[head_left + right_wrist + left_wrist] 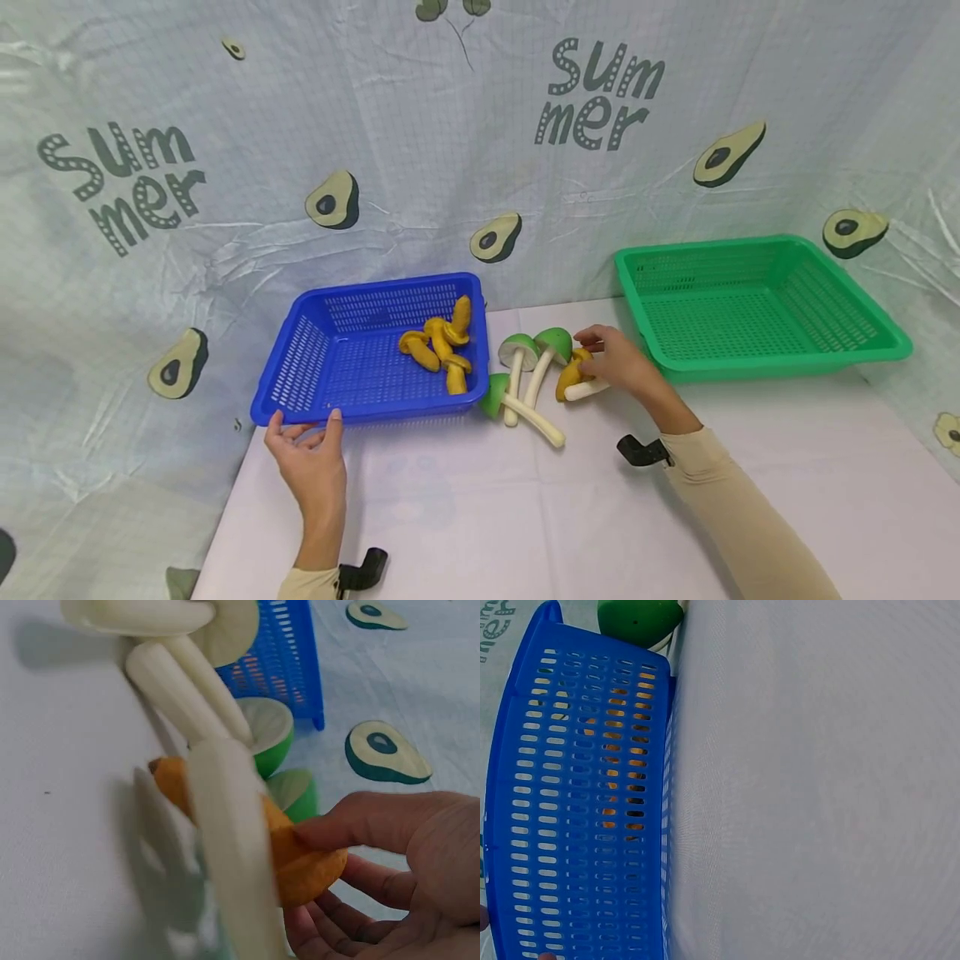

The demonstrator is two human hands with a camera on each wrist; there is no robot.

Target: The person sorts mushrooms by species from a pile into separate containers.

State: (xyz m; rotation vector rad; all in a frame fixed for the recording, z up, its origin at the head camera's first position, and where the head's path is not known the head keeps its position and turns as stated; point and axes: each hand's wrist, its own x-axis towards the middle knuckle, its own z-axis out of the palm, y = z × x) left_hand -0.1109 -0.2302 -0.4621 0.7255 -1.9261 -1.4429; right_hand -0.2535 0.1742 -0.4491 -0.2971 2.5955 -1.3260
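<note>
My left hand (313, 462) holds the front rim of a blue basket (375, 410), its fingertips on the edge. Several yellow mushrooms (422, 353) lie at the right end inside this basket. Between the two baskets, my right hand (617, 360) pinches another yellow mushroom (304, 874) by its cap, thumb on the near side. A white mushroom stem (229, 832) crosses in front of it in the right wrist view; its cap does not show. Left of that hand lie green-capped mushrooms (555, 343) with long white stems, crossing one another.
A green basket (757, 367) stands to the right, with nothing visible inside. Behind both baskets hangs a pale cloth (420, 225) printed with avocados and lettering. A white cloth (480, 517) covers the table in front.
</note>
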